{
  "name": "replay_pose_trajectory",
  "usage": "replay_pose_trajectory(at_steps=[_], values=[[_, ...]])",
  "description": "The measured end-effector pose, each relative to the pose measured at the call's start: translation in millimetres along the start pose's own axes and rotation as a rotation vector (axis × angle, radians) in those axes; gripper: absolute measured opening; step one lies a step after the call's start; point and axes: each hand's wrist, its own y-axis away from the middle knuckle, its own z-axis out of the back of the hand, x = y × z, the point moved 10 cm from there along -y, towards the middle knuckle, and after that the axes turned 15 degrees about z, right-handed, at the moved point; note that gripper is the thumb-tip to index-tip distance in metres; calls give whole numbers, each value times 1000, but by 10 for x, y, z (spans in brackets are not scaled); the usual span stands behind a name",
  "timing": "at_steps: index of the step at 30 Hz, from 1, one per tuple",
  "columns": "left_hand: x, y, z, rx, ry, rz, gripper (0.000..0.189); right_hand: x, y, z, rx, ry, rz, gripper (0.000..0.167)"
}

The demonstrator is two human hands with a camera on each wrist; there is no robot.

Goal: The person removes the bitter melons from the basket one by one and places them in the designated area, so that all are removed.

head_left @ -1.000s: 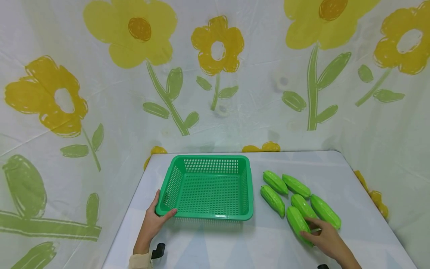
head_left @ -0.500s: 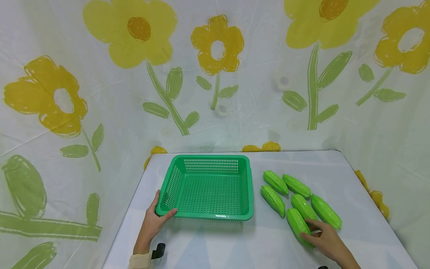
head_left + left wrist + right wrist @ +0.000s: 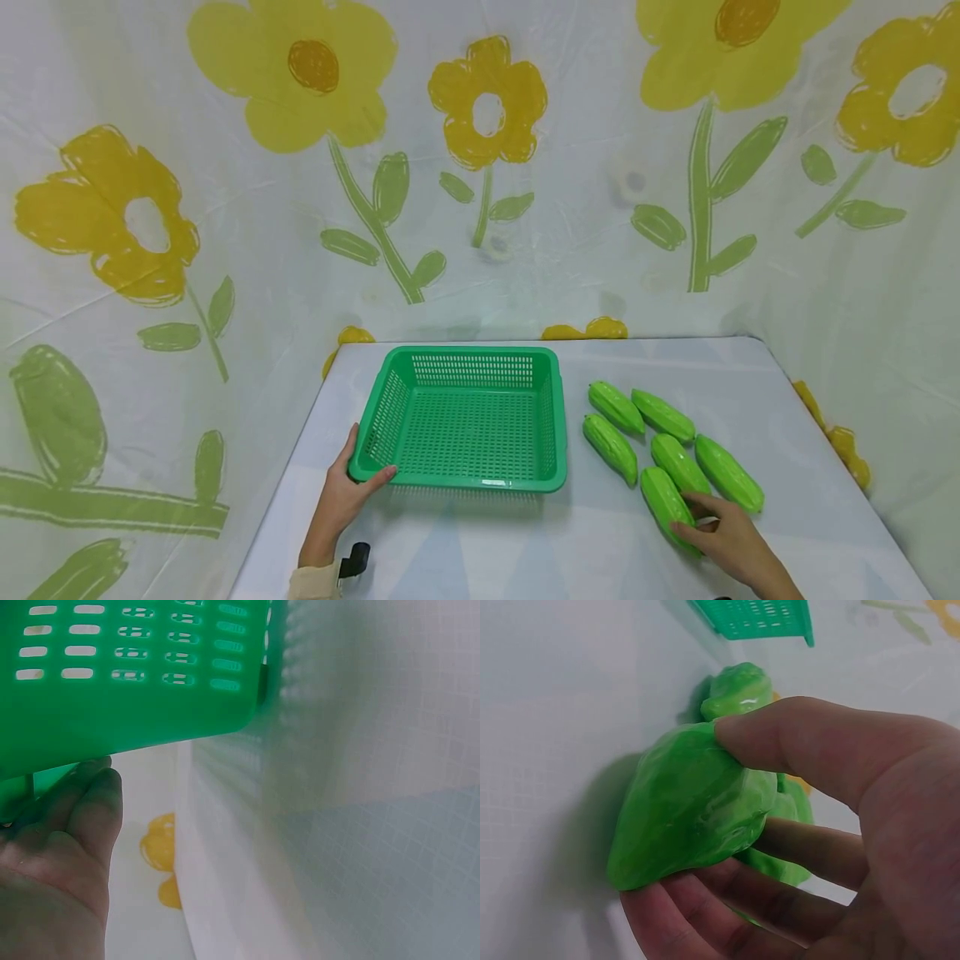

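My left hand point(image 3: 342, 493) grips the near left corner of a green plastic basket point(image 3: 480, 482), the thumb on its front rim and the fingers along its left side. The basket has slotted walls and holds nothing. At the lower right, my right hand point(image 3: 729, 533) holds a long green ridged gourd point(image 3: 664, 504) at its near end. In the right wrist view the thumb lies on one side of this gourd point(image 3: 682, 802) and the fingers curl round the other. The left wrist view shows the left hand point(image 3: 64, 847) against the basket's outer wall point(image 3: 135, 712).
Several similar gourds lie right of the basket, among them a curved gourd point(image 3: 610, 448), a middle gourd point(image 3: 678, 462) close beside the held one, and a right-hand gourd point(image 3: 729, 473). A pale cloth covers the table point(image 3: 480, 558). Flower-printed curtains point(image 3: 570, 250) enclose its back and sides.
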Motion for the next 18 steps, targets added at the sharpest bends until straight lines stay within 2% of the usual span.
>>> replay_pose_trajectory(at_steps=[10,18], values=[[-5,0,-1,7,12,-3,112,-83,25,-39,-2,-26,-56,76],[-6,2,-1,5,16,-4,112,-50,36,-31,-4,-44,-39,75]])
